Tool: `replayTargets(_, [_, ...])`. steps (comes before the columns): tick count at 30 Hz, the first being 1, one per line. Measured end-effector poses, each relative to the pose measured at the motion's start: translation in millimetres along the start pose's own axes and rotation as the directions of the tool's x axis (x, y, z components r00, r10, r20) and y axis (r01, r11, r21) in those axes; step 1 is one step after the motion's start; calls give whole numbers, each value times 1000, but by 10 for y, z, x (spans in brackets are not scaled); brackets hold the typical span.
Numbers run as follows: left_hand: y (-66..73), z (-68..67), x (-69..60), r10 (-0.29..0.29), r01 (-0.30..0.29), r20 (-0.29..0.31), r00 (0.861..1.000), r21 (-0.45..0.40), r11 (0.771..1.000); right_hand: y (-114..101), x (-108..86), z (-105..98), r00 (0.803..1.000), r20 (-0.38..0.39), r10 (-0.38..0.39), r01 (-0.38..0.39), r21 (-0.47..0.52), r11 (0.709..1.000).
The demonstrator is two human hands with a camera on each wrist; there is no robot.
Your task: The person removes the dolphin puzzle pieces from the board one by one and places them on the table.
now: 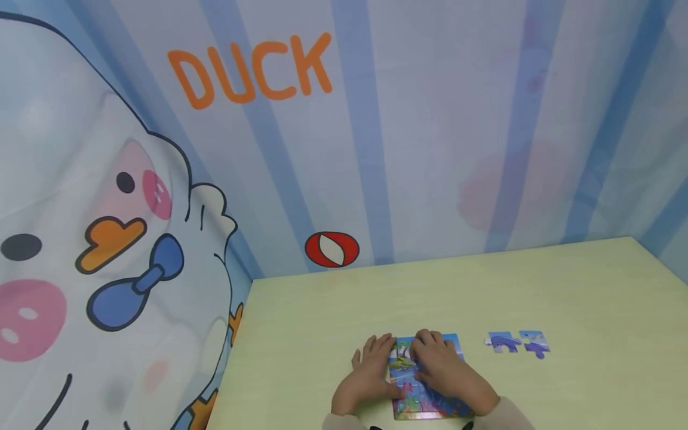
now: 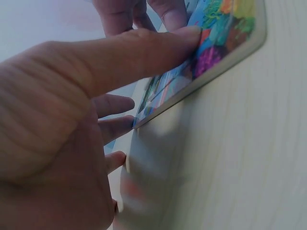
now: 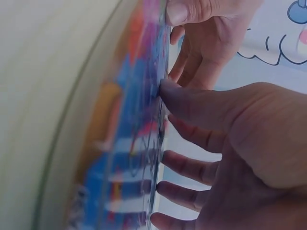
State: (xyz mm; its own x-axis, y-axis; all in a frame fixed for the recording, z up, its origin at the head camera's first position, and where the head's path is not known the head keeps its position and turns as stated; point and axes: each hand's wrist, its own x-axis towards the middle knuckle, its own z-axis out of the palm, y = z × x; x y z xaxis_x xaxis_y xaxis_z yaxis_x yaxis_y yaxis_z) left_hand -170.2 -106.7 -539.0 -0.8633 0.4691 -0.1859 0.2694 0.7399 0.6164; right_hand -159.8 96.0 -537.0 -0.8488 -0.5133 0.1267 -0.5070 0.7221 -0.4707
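1. The puzzle board [image 1: 421, 407] lies flat on the pale table [image 1: 586, 310], low in the head view and right of the middle, showing a bright sea picture.
2. Its far edge stands well apart from the table's back edge, and a broad stretch of tabletop separates it from the table's left side. The table's near edge is out of view.
3. The left hand [image 1: 366, 380] lies along the board's left side, fingers extended and spread, fingertips by that edge. Its thumb reaches over the border onto the picture; it does not grasp the board.
4. The right hand [image 1: 445, 369] lies over the board's right half, fingers apart and slightly bent. Thumb and fingertips touch the surface; no piece shows in its grasp.
5. To the right, past a strip of tabletop, lie a left loose piece [image 1: 502, 341] and a right loose piece [image 1: 534, 341], close together. Both carry purple and blue.
6. Behind the table hangs a blue-striped backdrop [image 1: 430, 149] with orange DUCK lettering [image 1: 300, 64]; a large white cartoon figure [image 1: 54, 149] fills the left.
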Motion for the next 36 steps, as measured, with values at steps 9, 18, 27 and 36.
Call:
replayTargets(9, [20, 11, -1, -3, 3, -10, 1000, 1, 1000, 15, 1, 4, 996, -53, 65, -68, -46, 997])
replayTargets(18, [14, -5, -10, 16, -16, -8, 1000, -50, 999, 50, -12, -8, 996, -93, 2, -12, -102, 995])
replayTargets(27, [-18, -8, 21, 18, -19, -20, 1000, -48, 999, 91, -23, -70, 988, -119, -99, 73, -209, 975])
replayTargets(36, [-46, 36, 28, 17, -18, -29, 999, -30, 999, 178, -101, -194, 993, -102, -57, 39, -162, 986])
